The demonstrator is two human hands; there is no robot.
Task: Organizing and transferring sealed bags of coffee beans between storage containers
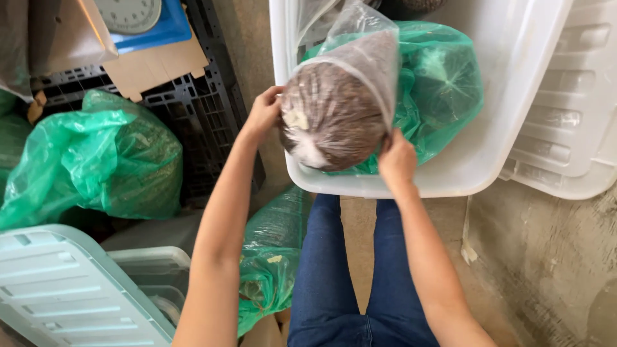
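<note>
A clear plastic bag (337,109) packed with brown grainy material is held between both my hands over the near rim of a white plastic tub (488,154). My left hand (262,114) grips the bag's left side. My right hand (396,160) grips its lower right edge. Behind the bag, inside the tub, lies a green plastic bag (443,83) of similar dark material. The clear bag's loose top trails back over the tub.
A full green bag (96,160) sits at the left on a black crate (199,115). Another green bag (273,250) lies by my left leg. A pale lidded bin (71,295) is at bottom left, a white lid (565,115) at right, a blue scale (148,19) top left.
</note>
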